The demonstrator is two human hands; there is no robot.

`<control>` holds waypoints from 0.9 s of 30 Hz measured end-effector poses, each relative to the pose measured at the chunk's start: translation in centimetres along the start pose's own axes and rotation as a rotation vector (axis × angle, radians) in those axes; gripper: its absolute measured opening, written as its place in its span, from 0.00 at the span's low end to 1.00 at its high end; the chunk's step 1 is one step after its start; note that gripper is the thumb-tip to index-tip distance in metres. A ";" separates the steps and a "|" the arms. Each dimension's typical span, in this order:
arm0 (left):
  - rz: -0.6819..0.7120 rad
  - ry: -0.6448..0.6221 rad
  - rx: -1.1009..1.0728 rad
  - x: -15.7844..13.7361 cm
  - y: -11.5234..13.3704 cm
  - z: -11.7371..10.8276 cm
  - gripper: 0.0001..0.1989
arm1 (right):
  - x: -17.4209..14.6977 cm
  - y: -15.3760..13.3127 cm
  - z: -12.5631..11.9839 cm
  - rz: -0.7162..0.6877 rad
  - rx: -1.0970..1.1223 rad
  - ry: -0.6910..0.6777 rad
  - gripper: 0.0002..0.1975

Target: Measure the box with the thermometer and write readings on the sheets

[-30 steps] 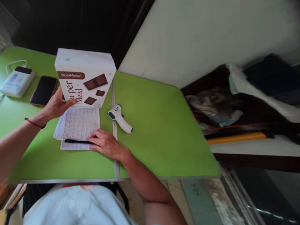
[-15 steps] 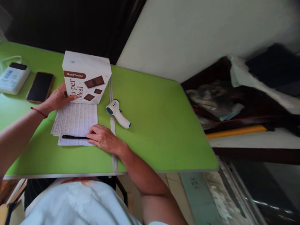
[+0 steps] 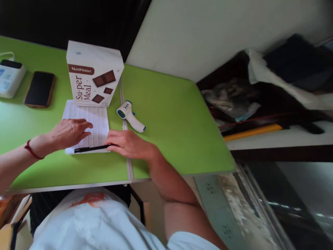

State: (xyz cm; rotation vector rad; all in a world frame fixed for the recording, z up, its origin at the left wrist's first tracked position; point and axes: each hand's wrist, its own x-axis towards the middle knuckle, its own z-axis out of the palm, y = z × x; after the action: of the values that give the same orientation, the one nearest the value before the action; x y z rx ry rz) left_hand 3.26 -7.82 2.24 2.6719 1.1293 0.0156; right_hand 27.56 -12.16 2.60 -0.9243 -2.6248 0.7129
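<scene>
My right hand [image 3: 126,143] pinches one end of a black pen [image 3: 90,149], which lies across the lower edge of the printed paper sheets [image 3: 97,121]. Over the left part of these sheets is my left hand [image 3: 71,132], with thumb and fingers apart and nothing in them; whether it touches the paper I cannot tell. A white and brown "Su-per Meal" box [image 3: 91,78] stands upright at the top edge of the sheets. To the right of the box lies a white and blue infrared thermometer [image 3: 131,117].
At the left of the green table [image 3: 166,132] lie a dark phone [image 3: 40,89] and a white device [image 3: 10,78] with a cable. A black panel and a pale wall border the back. Right of the table, a shelf holds cloths and a yellow bar [image 3: 256,132].
My left hand has let go of the box and come down over the paper. My right hand still holds the pen, whose tilt has changed slightly. The whole view has shifted a little.
</scene>
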 end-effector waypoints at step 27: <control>0.249 0.059 0.254 -0.8 4.1 5.8 0.17 | 1.8 3.5 6.5 0.438 0.301 0.873 0.05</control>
State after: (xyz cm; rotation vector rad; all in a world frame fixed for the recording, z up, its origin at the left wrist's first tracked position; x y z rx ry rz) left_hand 6.17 -12.38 -2.41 3.0417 0.8565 -0.0051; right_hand 25.33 -11.01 -4.60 -1.3392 -1.5348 0.5824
